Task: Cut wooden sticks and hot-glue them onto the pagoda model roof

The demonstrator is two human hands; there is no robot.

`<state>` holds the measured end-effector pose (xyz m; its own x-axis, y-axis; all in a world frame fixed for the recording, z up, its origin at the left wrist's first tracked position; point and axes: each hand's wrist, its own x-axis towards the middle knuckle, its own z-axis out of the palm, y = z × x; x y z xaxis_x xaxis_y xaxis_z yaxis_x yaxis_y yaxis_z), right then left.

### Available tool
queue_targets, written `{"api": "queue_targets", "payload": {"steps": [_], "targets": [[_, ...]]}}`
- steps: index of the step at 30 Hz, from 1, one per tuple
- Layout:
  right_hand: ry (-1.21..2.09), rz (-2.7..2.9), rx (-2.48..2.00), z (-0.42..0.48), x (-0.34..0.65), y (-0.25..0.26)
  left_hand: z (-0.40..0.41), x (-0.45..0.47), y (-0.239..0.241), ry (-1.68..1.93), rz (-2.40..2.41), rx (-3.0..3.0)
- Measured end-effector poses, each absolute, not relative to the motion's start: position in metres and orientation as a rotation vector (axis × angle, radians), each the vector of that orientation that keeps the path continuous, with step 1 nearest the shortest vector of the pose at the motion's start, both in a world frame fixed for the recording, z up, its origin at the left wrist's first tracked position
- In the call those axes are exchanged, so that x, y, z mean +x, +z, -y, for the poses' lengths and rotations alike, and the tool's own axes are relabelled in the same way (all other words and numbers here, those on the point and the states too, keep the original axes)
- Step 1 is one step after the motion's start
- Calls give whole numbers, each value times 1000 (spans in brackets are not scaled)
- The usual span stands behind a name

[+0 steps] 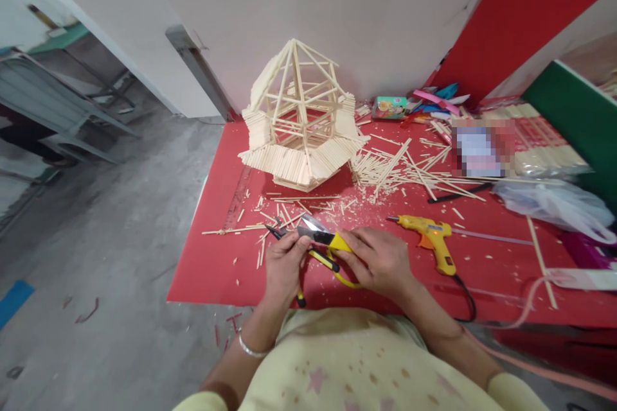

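Observation:
My right hand (378,260) grips yellow-handled cutters (321,241), whose metal blades point left. My left hand (284,263) is closed in a pinch at the blades, on a thin wooden stick (231,229) that lies to the left on the red mat (202,263). Beyond the hands stands a house-like model built of sticks (299,122) with an open roof frame. Short stick offcuts lie scattered between the model and my hands.
A yellow glue gun (431,237) lies right of my hands, its black cord trailing toward me. A heap of loose sticks (400,170) spreads right of the model. Stick bundles, a plastic bag (554,202) and coloured packets sit at the right. Grey floor lies left.

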<state>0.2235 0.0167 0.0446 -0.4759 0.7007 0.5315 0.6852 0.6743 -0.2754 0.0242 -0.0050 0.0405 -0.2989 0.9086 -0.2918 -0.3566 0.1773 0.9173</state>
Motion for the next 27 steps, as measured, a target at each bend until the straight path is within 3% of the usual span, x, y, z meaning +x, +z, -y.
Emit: {"api": "queue_targets", "payload": {"steps": [8, 16, 27], "targets": [[259, 2240, -1093, -12, 217, 33, 4, 26, 45, 1355, -1185, 470], [176, 2045, -1170, -15, 220, 34, 2, 21, 48, 1340, -1178, 427], [200, 2241, -1112, -11, 213, 37, 3, 21, 56, 1314, -1076, 456]]}}
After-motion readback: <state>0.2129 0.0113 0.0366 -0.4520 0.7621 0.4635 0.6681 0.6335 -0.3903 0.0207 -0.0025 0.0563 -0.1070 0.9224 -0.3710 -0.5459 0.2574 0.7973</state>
